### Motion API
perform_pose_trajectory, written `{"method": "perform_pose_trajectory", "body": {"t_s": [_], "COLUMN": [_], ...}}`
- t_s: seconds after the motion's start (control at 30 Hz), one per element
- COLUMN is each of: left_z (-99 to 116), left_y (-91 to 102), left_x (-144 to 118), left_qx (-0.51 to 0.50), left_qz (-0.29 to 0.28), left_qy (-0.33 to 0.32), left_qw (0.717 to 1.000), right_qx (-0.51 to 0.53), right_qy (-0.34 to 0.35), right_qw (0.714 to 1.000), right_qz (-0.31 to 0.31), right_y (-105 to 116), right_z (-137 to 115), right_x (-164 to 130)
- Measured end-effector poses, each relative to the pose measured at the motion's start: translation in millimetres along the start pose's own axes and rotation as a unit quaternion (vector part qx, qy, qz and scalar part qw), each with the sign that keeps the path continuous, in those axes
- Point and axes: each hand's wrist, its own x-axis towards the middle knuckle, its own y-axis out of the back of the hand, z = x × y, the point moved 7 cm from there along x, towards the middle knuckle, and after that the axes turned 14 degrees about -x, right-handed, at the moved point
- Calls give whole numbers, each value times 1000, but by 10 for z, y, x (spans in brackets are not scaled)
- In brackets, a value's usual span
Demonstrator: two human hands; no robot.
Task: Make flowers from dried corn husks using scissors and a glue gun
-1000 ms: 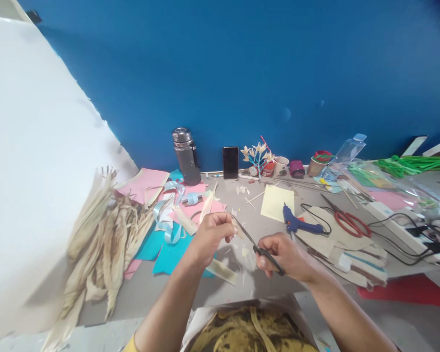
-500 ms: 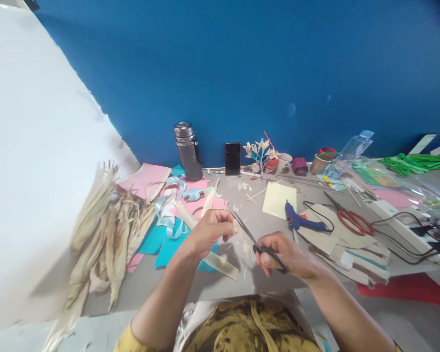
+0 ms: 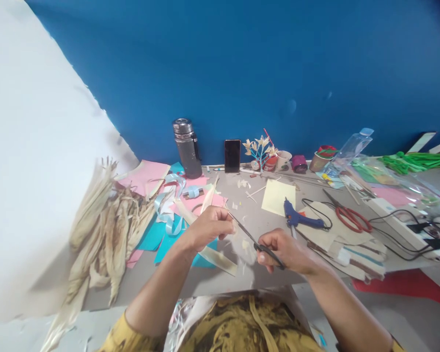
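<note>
In my right hand I hold black-handled scissors, fingers wrapped round the loops. Their blades look nearly closed and slant up and left to the fingertips of my left hand. That hand is closed in a pinch, with a small pale piece of corn husk just showing at its fingertips. Beneath my left wrist a longer strip of husk lies across blue paper. Small pale scraps are scattered between my hands.
Dried corn husks are heaped at left. A thermos, a phone and husk flowers stand along the wall. At right lie a blue glue gun, red-handled scissors, a glove and a corded power strip.
The scissor blades have moved slightly left, closer to the left fingertips. Both hands otherwise keep nearly the same pose, and the whole view has shifted a little.
</note>
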Motion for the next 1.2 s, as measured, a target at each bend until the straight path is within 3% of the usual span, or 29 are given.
{"method": "perform_pose_trajectory", "body": {"t_s": [0.33, 0.47, 0.67, 0.87, 1.2], "left_z": [-44, -57, -171, -212, -199], "left_y": [23, 32, -23, -53, -60], "left_x": [7, 12, 54, 65, 49], "left_qx": [-11, -93, -194, -203, -193], "left_qz": [-18, -10, 0, 32, 24], "left_qy": [0, -10, 0, -19, -22], "left_qw": [1000, 996, 981, 978, 981], "right_qx": [8, 48, 99, 100, 91], "right_qy": [-4, 49, 99, 105, 95], "right_qw": [1000, 998, 990, 989, 991], "right_qz": [1, 14, -25, -12, -2], "right_y": [-37, -51, -131, -132, -143], "right_z": [81, 11, -137, -145, 24], "right_x": [18, -1, -45, -50, -12]}}
